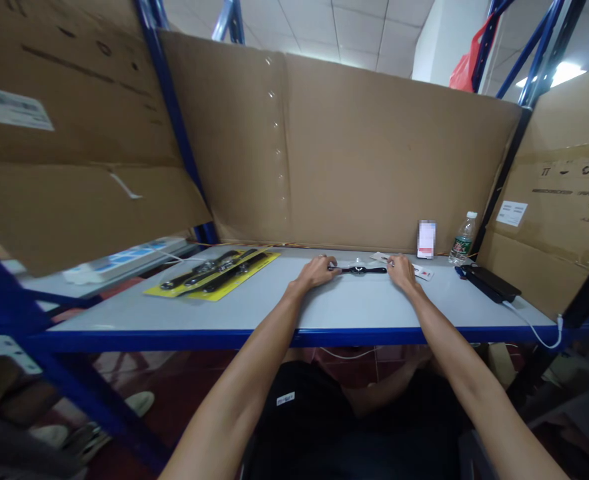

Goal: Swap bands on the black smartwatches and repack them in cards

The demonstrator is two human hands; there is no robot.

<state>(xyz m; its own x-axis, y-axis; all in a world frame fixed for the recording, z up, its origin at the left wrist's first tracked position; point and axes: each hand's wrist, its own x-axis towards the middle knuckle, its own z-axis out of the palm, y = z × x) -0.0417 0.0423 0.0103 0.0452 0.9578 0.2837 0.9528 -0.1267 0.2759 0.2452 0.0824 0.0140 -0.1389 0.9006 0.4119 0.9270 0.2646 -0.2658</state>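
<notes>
A slim black item (358, 270) with a wider glossy middle lies crosswise just above the grey tabletop, between my two hands. My left hand (319, 271) grips its left end with fingers closed. The right end is at the fingertips of my right hand (401, 272), whose fingers are also bent closed on it. Beside and behind my right hand are small white printed cards (423, 272), partly covered by the hand. Several similar black items lie on yellow sheets (229, 285) at the left of the table.
A phone (426, 239) leans upright at the back, near a water bottle (463, 240). A black device (489, 283) with a white cable lies at the right. Cardboard panels (374, 153) enclose the blue-edged table (354, 337). A power strip (129, 260) sits at the left.
</notes>
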